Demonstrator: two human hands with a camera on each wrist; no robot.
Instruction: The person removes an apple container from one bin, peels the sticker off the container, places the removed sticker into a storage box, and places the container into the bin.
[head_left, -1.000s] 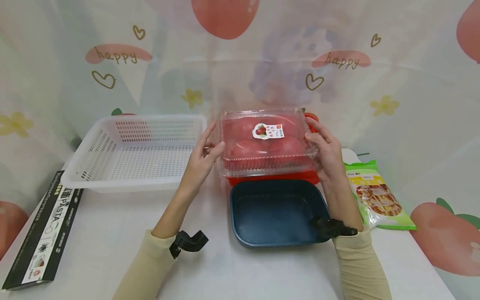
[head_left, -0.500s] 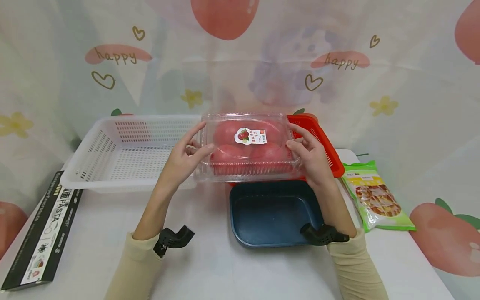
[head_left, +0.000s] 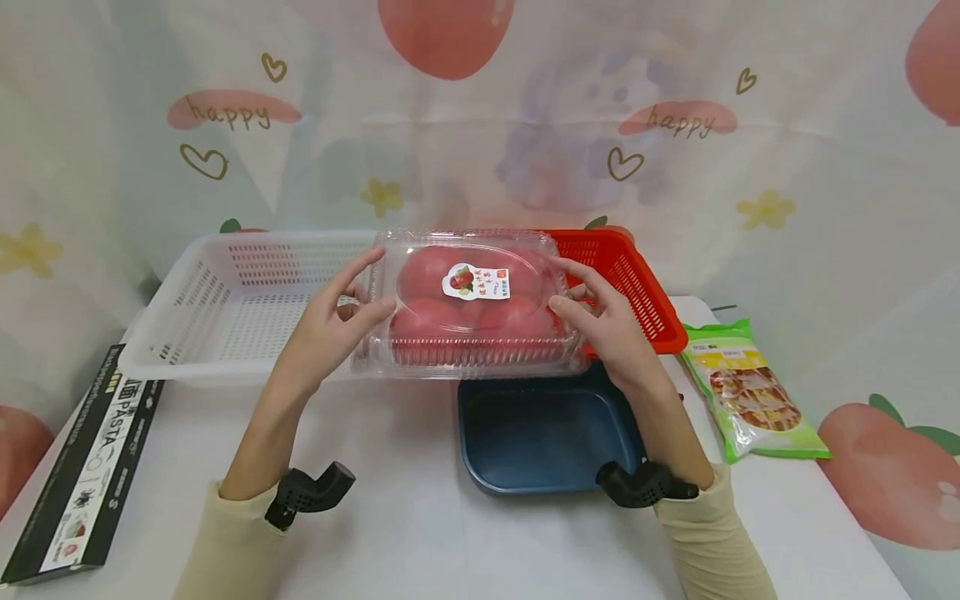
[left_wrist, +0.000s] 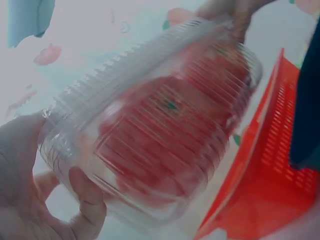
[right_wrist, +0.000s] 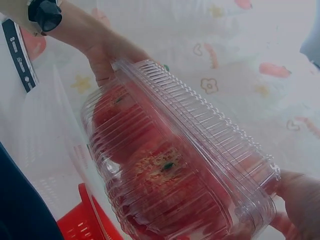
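Note:
A clear plastic clamshell box (head_left: 474,357) of large round red fruits hangs between my two hands, its fruit label facing up. My left hand (head_left: 318,335) grips the left end, thumb on the near side. The right hand (head_left: 609,329) holds the opposite end between thumb and fingers. In both wrist views the ribbed side of the box (left_wrist: 150,135) shows, with small green stem spots on the red fruits (right_wrist: 160,175). The box is raised in front of the right part of a white basket (head_left: 247,304) and the left part of a red basket (head_left: 637,287).
Nearest me below the box stands a dark blue tray (head_left: 547,442). A black and white pasta box (head_left: 90,467) lies along the left edge. On the right lies a green and yellow food bag (head_left: 753,392). A printed cloth (head_left: 450,125) hangs behind everything.
Both hands have carried the clear box of fruit leftward and slightly nearer, from over the red basket towards the white one. More of the red basket now shows.

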